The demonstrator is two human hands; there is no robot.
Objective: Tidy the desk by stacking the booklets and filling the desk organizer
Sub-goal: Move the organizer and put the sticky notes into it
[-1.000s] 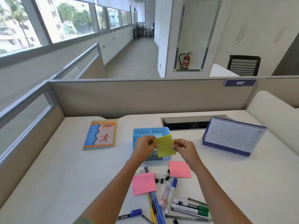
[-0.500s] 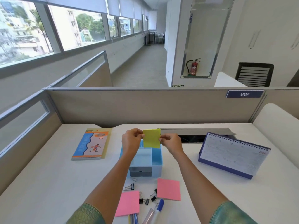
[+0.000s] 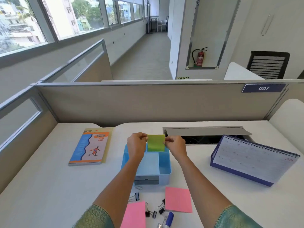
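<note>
A green pad of sticky notes (image 3: 156,142) stands upright with its lower edge inside a back compartment of the blue desk organizer (image 3: 164,168). My left hand (image 3: 137,145) pinches its left top corner and my right hand (image 3: 175,146) pinches its right top corner. Two pink sticky-note pads (image 3: 178,199) (image 3: 134,215) lie on the desk in front of the organizer. Stacked booklets (image 3: 90,148) lie to the left of the organizer.
Black binder clips (image 3: 150,213) and a metal paper clip (image 3: 139,187) lie between the pink pads, with a blue-capped marker (image 3: 169,218) at the bottom edge. A desk calendar (image 3: 253,159) stands at the right. An open cable tray (image 3: 205,134) sits behind the organizer.
Both hands moved the green pad away from me and down, from in front of the organizer into its back compartment. The camera has tilted up, so the pens have left the view.
</note>
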